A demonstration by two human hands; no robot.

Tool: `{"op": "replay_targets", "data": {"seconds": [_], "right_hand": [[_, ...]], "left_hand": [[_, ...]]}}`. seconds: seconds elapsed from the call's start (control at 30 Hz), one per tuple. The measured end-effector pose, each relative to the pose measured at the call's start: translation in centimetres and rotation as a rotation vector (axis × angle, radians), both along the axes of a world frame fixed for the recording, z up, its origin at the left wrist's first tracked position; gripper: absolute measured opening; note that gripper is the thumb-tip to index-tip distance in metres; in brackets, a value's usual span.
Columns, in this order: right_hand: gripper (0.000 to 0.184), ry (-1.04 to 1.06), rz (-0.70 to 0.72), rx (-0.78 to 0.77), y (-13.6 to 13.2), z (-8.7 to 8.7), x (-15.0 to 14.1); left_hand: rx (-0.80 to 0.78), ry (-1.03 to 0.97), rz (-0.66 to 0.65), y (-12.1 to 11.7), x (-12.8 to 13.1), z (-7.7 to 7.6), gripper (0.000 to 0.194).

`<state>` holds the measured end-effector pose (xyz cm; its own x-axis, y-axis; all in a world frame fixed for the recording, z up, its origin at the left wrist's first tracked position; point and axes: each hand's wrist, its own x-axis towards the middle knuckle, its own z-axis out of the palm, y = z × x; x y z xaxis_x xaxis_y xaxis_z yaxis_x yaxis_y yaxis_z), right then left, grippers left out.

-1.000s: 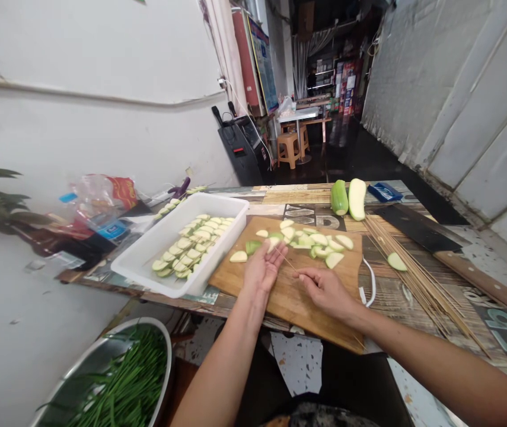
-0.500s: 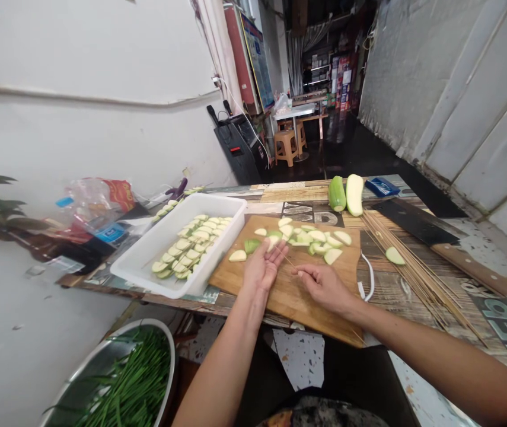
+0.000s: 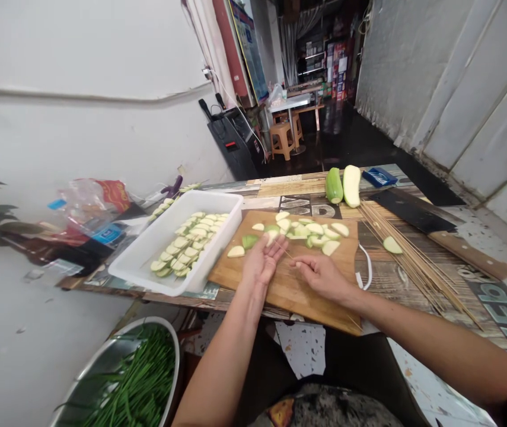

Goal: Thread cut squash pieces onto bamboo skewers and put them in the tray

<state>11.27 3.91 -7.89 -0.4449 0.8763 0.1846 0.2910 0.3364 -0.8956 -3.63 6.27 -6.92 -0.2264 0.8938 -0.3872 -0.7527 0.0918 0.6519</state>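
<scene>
Over the wooden cutting board (image 3: 244,281), my left hand (image 3: 264,264) is turned palm up. A pale zucchini slice (image 3: 272,236) sits between its thumb and fingertips. My right hand (image 3: 324,277) pinches a thin bamboo skewer (image 3: 287,254), whose tip points at the slice; the fingers hide where the tip meets it. Half-round zucchini slices (image 3: 314,228) with green rims lie scattered on the board's far half, and one slice (image 3: 236,251) is by its left edge. In the white plastic tray (image 3: 122,270) to the left, more slices lie in rows.
Loose bamboo skewers (image 3: 413,267) lie right of the board, a slice (image 3: 392,245) on them. Beyond are a cleaver (image 3: 413,210), zucchini halves (image 3: 351,187) and a blue box (image 3: 380,177). A metal basin (image 3: 177,356) of green stalks stands lower left, bottles (image 3: 106,234) above it.
The whole view has shifted slightly. My hands keep nearly the same pose, with the skewer still pointing at the slice in my left hand.
</scene>
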Motion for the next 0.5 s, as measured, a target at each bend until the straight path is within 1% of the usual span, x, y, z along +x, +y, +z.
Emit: {"op": "replay_targets", "data": {"seconds": [0.3,0.43,0.5], "right_hand": [[0.025,0.070,-0.004,-0.050,0.3,-0.4,-0.5],[0.024,0.091,-0.019,-0.046,0.5,-0.3,-0.7],[0.023,0.120,-0.028,-0.044,0.9,-0.4,-0.8]], "left_hand": [[-0.019,0.026,-0.060,-0.3,0.5,0.2,0.005],[-0.021,0.046,-0.057,-0.4,0.7,0.0,0.005],[-0.030,0.070,-0.097,-0.5,1.1,-0.1,0.006]]}}
